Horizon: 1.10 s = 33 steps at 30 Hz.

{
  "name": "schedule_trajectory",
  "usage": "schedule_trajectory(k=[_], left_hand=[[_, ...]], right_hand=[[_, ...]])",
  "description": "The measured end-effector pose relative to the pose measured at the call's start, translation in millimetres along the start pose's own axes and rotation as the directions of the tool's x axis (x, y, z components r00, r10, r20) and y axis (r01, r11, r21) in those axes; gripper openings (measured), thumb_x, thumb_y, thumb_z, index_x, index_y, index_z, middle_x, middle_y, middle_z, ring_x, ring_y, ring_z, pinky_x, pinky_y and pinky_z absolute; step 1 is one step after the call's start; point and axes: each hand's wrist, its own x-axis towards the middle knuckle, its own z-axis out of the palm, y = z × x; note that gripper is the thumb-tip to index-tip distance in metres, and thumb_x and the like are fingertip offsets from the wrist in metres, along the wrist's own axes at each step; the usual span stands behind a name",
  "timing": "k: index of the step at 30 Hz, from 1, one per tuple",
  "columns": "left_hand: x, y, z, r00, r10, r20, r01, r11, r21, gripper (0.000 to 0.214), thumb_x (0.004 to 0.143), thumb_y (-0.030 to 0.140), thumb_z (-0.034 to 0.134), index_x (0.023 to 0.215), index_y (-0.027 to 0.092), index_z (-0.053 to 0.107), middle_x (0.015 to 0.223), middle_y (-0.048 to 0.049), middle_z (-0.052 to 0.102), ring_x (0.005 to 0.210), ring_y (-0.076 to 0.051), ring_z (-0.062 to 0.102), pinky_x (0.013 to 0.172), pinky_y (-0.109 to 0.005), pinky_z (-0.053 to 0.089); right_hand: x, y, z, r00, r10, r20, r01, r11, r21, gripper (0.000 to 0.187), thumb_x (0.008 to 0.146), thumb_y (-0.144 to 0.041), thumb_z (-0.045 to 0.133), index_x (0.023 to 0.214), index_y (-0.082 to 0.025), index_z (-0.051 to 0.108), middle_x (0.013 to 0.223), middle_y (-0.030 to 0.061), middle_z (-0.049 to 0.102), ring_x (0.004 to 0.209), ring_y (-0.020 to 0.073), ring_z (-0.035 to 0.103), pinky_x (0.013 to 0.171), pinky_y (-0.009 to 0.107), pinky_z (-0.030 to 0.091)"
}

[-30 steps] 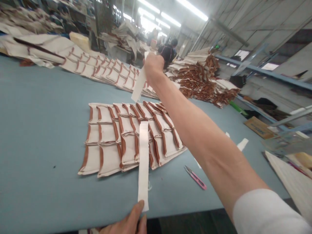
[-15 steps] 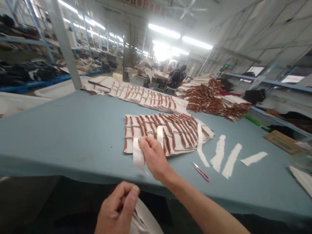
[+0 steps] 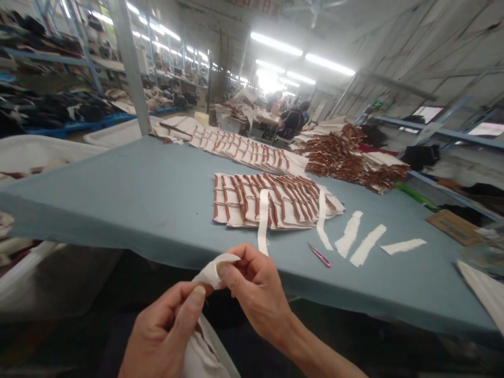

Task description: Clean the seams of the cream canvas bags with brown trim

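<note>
My left hand (image 3: 167,323) pinches the edge of a white fabric piece (image 3: 200,352) that hangs down below the table's front edge; a bit of brown trim shows at its fingertips. Close beside it, my right hand (image 3: 254,289) is closed on a white strip (image 3: 212,270), whose loose end curls over toward the left fingertips. Another white strip (image 3: 263,220) lies across a layered row of white pieces with brown edges (image 3: 232,202) on the table. To the right lie a further long strip (image 3: 323,220) and pink-handled thread snips (image 3: 319,255).
Several torn white strips (image 3: 368,245) lie on the blue-green tabletop (image 3: 129,194). Behind are a second layered row (image 3: 244,149) and a heap of brown-edged pieces (image 3: 342,152). A cardboard piece (image 3: 452,227) sits at the right; a metal post (image 3: 134,73) rises at the left corner.
My right hand has come back from the layered row with a white strip and now meets my left hand in front of the table. The view has shifted slightly.
</note>
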Motion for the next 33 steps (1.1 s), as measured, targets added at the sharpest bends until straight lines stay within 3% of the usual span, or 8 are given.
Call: schedule_trajectory(k=[5, 11, 16, 19, 22, 26, 33], left_hand=[[-14.6, 17.4, 8.5, 0.999, 0.014, -0.029, -0.016, 0.999, -0.042, 0.039, 0.080, 0.060, 0.077, 0.086, 0.022, 0.080, 0.064, 0.0044, 0.063, 0.061, -0.016, 0.052, 0.061, -0.025, 0.042], [-23.0, 22.9, 8.5, 0.996, 0.086, -0.027, -0.085, 0.996, 0.035, 0.046, 0.093, 0.064, 0.067, 0.074, 0.023, 0.070, 0.065, 0.0023, 0.060, 0.063, -0.017, 0.050, 0.057, -0.026, 0.038], [-24.6, 21.4, 3.1, 0.988, 0.153, -0.016, -0.151, 0.986, 0.064, 0.046, 0.098, 0.058, 0.062, 0.068, 0.024, 0.063, 0.064, 0.0039, 0.054, 0.062, -0.017, 0.051, 0.062, -0.027, 0.042], [-23.7, 18.7, 2.3, 0.986, 0.163, -0.024, -0.159, 0.982, 0.100, 0.046, 0.101, 0.056, 0.059, 0.070, 0.024, 0.063, 0.062, 0.0044, 0.053, 0.058, -0.016, 0.049, 0.058, -0.027, 0.039], [-18.0, 12.9, 1.2, 0.977, 0.191, -0.091, -0.176, 0.972, 0.156, 0.047, 0.101, 0.059, 0.059, 0.071, 0.024, 0.064, 0.061, 0.0042, 0.052, 0.057, -0.017, 0.050, 0.056, -0.028, 0.037], [4.2, 3.7, -5.8, 0.949, 0.259, -0.177, -0.212, 0.945, 0.250, 0.045, 0.101, 0.058, 0.058, 0.078, 0.024, 0.074, 0.062, 0.0034, 0.057, 0.059, -0.018, 0.055, 0.058, -0.028, 0.042], [87.4, -4.2, -41.0, 0.940, 0.291, -0.178, -0.169, 0.849, 0.500, 0.044, 0.097, 0.058, 0.052, 0.084, 0.023, 0.075, 0.069, -0.0004, 0.071, 0.071, -0.024, 0.065, 0.068, -0.029, 0.049]], right_hand=[[-18.2, 2.6, 2.9, 0.999, 0.030, -0.027, -0.033, 0.991, -0.132, 0.030, 0.087, -0.047, 0.082, 0.086, -0.020, 0.070, 0.074, -0.0009, 0.069, 0.060, 0.0112, 0.050, 0.055, 0.024, 0.041], [-28.9, -1.2, -0.1, 1.000, -0.012, -0.014, 0.008, 0.960, -0.281, 0.026, 0.087, -0.043, 0.078, 0.082, -0.019, 0.070, 0.072, -0.0013, 0.067, 0.060, 0.0112, 0.052, 0.057, 0.025, 0.041], [-28.1, -2.8, -6.8, 0.993, 0.054, 0.101, -0.050, 0.998, -0.043, 0.035, 0.086, -0.050, 0.082, 0.083, -0.020, 0.064, 0.072, -0.0029, 0.063, 0.061, 0.0094, 0.049, 0.055, 0.022, 0.041], [-19.0, -0.1, -7.4, 0.999, 0.032, 0.035, -0.034, 0.998, 0.052, 0.038, 0.087, -0.053, 0.083, 0.084, -0.020, 0.063, 0.074, -0.0023, 0.064, 0.059, 0.0090, 0.050, 0.052, 0.020, 0.047], [6.0, 1.9, -9.3, 0.988, 0.006, -0.157, 0.019, 0.988, 0.152, 0.040, 0.082, -0.054, 0.086, 0.084, -0.021, 0.065, 0.076, -0.0014, 0.065, 0.062, 0.0108, 0.055, 0.047, 0.018, 0.050], [62.9, -5.3, -22.5, 0.926, 0.001, -0.378, 0.119, 0.948, 0.295, 0.036, 0.081, -0.048, 0.087, 0.085, -0.022, 0.062, 0.072, -0.0032, 0.063, 0.063, 0.0118, 0.059, 0.042, 0.015, 0.049], [165.5, -29.3, -75.3, 0.760, 0.020, -0.649, 0.242, 0.919, 0.311, 0.032, 0.100, -0.040, 0.074, 0.082, -0.024, 0.052, 0.061, -0.0085, 0.055, 0.049, 0.0082, 0.052, 0.042, 0.015, 0.045]])
